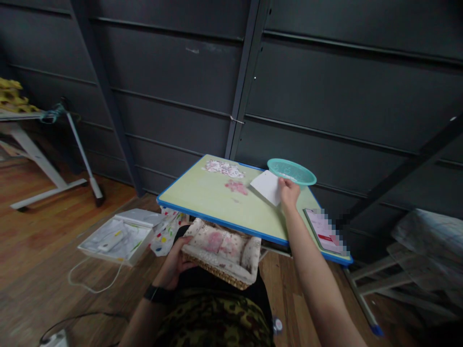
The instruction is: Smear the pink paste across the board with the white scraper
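My right hand (289, 193) pinches the edge of a white card (266, 187) above the right half of the table, just in front of a green plastic basket (306, 177). With my left hand (177, 262) I grip the left side of a cloth-lined wicker basket (220, 275), held over my lap and partly below the table's front edge. Pinkish pieces (216, 241) lie inside it, too blurred to name. On the table are a heap of small white pieces (224, 168) and a smaller cluster of pink pieces (236, 187).
The pale yellow table (195, 193) has a blue rim and stands against a dark panelled wall. A tablet-like board (320, 231) lies at its right end. An open white box (119, 236) with a cable sits on the floor at left. A covered stand (415, 241) is at right.
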A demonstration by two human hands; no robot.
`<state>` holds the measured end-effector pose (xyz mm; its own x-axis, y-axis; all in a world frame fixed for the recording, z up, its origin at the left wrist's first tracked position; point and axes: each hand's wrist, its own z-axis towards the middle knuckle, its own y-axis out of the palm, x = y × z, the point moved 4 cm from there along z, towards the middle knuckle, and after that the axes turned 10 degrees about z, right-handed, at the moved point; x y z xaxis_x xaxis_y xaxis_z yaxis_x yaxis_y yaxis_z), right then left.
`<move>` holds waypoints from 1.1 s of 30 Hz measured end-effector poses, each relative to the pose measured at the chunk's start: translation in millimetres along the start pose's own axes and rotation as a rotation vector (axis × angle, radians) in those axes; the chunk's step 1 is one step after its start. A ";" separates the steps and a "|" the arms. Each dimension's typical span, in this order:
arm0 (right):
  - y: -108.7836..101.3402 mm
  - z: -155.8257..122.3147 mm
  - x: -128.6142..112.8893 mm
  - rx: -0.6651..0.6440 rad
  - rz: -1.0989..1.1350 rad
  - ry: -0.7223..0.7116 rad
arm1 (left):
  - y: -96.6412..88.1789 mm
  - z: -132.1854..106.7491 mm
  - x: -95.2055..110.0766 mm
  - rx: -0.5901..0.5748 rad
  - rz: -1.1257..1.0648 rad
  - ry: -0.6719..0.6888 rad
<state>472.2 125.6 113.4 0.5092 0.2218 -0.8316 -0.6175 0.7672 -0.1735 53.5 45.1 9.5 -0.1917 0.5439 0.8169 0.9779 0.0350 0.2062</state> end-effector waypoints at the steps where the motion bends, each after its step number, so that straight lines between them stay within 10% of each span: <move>1: -8.6 2.5 2.6 0.082 -0.053 0.017 | -0.1 -0.1 -0.1 0.001 -0.001 0.001; 33: 20.3 -9.5 -0.8 -0.190 0.088 0.079 | 3.2 -6.0 6.9 0.016 0.011 -0.013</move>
<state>453.6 135.2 105.6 0.4046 0.2293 -0.8853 -0.7631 0.6181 -0.1886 54.8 44.0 19.0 -0.1796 0.5556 0.8118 0.9812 0.0424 0.1880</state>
